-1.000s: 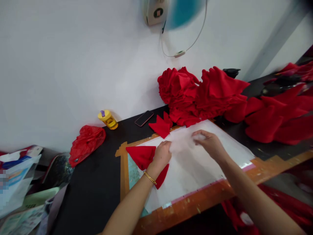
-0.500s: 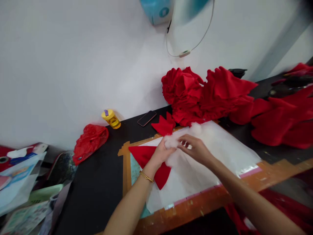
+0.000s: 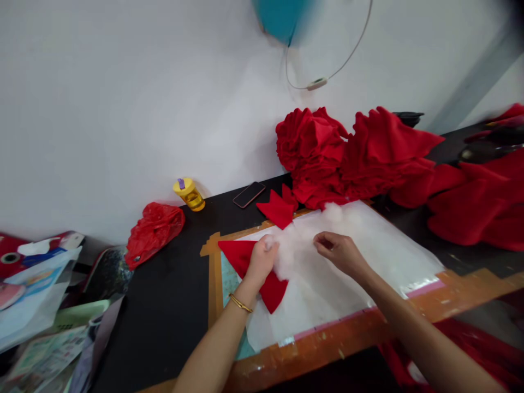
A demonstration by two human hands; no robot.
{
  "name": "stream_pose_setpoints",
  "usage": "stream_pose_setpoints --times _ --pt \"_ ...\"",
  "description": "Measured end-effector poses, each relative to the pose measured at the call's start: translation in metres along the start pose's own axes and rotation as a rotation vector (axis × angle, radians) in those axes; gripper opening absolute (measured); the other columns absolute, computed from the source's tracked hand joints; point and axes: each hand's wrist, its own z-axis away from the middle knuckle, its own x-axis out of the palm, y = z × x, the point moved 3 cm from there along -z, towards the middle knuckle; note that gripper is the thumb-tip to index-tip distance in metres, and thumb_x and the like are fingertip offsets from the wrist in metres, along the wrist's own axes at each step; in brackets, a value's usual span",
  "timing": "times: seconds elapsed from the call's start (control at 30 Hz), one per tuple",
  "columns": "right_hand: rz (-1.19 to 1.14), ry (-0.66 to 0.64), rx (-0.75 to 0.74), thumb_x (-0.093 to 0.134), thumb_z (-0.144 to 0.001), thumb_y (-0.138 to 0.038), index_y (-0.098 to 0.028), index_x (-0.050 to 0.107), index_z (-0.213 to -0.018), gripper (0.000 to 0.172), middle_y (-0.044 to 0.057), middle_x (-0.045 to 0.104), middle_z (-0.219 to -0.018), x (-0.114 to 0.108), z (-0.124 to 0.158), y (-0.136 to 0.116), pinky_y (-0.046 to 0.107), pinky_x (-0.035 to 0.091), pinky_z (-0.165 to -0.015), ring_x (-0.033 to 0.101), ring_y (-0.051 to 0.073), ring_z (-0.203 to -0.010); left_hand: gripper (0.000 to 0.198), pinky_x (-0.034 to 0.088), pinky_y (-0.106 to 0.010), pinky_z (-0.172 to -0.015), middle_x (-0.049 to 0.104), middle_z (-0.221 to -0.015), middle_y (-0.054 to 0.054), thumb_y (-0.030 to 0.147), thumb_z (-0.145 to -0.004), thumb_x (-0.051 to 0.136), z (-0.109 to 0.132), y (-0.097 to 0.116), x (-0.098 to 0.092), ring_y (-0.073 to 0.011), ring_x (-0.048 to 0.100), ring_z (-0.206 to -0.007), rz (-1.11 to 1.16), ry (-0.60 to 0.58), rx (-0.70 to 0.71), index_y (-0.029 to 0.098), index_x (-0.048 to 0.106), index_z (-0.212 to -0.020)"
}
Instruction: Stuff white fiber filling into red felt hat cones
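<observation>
My left hand is closed on a clump of white fluffy stuffing, above a red felt piece with pointed ends. My hand and the stuffing hide part of that piece. To the right, my right hand is bent into a pinch. Thin white fluff stretches towards its fingertips, faint against the white sheet. Another tuft of stuffing rests at the back of the sheet. Just behind my hands lies a small red pointed felt piece.
Stacked red felt pieces stand against the wall, with more red felt at the right. A phone, a yellow-lidded container and a red plastic bag lie at the back left. Brown tape edges the sheet.
My right hand has drawn away to the right from the clump, its fingers now more tightly curled. My left hand keeps its grip on the stuffing. The camera view has shifted slightly.
</observation>
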Motion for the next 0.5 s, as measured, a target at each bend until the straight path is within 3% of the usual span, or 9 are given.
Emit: stream_pose_setpoints --times 0.07,0.1,0.17,0.2,0.23,0.3,0.37,0.43,0.5 --pt "-0.042 -0.056 -0.084 0.057 -0.085 -0.031 -0.017 0.067 -0.102 0.024 0.010 0.070 -0.100 -0.001 0.003 -0.006 0.029 0.054 -0.066 0.067 0.020 -0.081 0.025 0.043 -0.023 -0.059 0.061 -0.073 0.002 0.036 -0.077 0.066 0.003 0.003 0.003 -0.0121 0.054 -0.063 0.078 -0.036 -0.026 0.017 0.062 -0.092" --pt "-0.067 -0.093 -0.155 0.061 -0.084 -0.033 -0.018 0.061 -0.121 0.039 0.014 0.062 -0.126 0.000 0.006 -0.012 0.032 0.056 -0.075 0.065 0.023 -0.101 0.029 0.046 -0.024 -0.062 0.064 -0.077 0.000 0.038 -0.078 0.066 0.005 0.004 0.008 -0.0133 0.057 -0.066 0.118 -0.055 -0.038 0.017 0.062 -0.096" --pt "-0.071 -0.160 -0.295 0.070 -0.080 -0.033 -0.024 0.034 -0.148 0.078 0.016 0.022 -0.160 0.007 0.012 -0.026 0.039 0.054 -0.093 0.042 0.029 -0.137 0.035 0.050 -0.028 -0.069 0.068 -0.088 -0.004 0.040 -0.078 0.066 0.010 0.006 0.020 -0.0158 0.063 -0.073 0.194 -0.082 -0.055 0.018 0.061 -0.105" --pt "-0.046 -0.190 -0.346 0.073 -0.077 -0.030 -0.027 0.024 -0.153 0.091 0.014 0.006 -0.164 0.013 0.015 -0.032 0.042 0.050 -0.100 0.029 0.030 -0.145 0.037 0.051 -0.030 -0.074 0.069 -0.093 -0.005 0.039 -0.077 0.067 0.012 0.006 0.027 -0.0169 0.064 -0.078 0.242 -0.093 -0.063 0.018 0.060 -0.108" --pt "-0.013 -0.207 -0.390 0.073 -0.077 -0.026 -0.028 0.020 -0.154 0.094 0.012 -0.001 -0.164 0.019 0.018 -0.036 0.045 0.046 -0.105 0.021 0.031 -0.148 0.038 0.051 -0.032 -0.078 0.070 -0.097 -0.006 0.037 -0.076 0.068 0.015 0.007 0.034 -0.0181 0.066 -0.083 0.295 -0.108 -0.067 0.018 0.060 -0.109" --pt "0.033 -0.203 -0.464 0.064 -0.080 -0.013 -0.028 0.027 -0.152 0.082 0.012 0.009 -0.164 0.030 0.022 -0.038 0.047 0.042 -0.109 0.025 0.029 -0.147 0.038 0.050 -0.034 -0.086 0.070 -0.104 -0.008 0.031 -0.075 0.069 0.021 0.007 0.045 -0.0203 0.065 -0.094 0.379 -0.155 -0.072 0.018 0.061 -0.110" --pt "0.037 -0.147 -0.512 0.049 -0.080 -0.003 -0.026 0.043 -0.144 0.068 0.012 0.037 -0.154 0.034 0.025 -0.030 0.044 0.045 -0.107 0.041 0.024 -0.139 0.044 0.049 -0.035 -0.091 0.068 -0.113 -0.009 0.025 -0.076 0.067 0.029 0.008 0.047 -0.0221 0.063 -0.103 0.367 -0.216 -0.095 0.018 0.059 -0.118" --pt "0.036 -0.069 -0.484 0.041 -0.076 0.002 -0.025 0.057 -0.132 0.064 0.009 0.058 -0.135 0.032 0.027 -0.017 0.040 0.050 -0.103 0.055 0.021 -0.126 0.058 0.049 -0.037 -0.092 0.063 -0.124 -0.012 0.022 -0.076 0.065 0.038 0.009 0.038 -0.0232 0.060 -0.109 0.194 -0.253 -0.112 0.019 0.051 -0.132" --pt "0.041 -0.018 -0.389 0.041 -0.072 0.001 -0.024 0.064 -0.121 0.059 0.007 0.066 -0.123 0.024 0.029 -0.002 0.037 0.053 -0.098 0.062 0.020 -0.116 0.063 0.049 -0.039 -0.093 0.058 -0.130 -0.014 0.020 -0.077 0.064 0.049 0.014 0.021 -0.0240 0.058 -0.111 -0.096 -0.235 -0.031 0.020 0.045 -0.137"
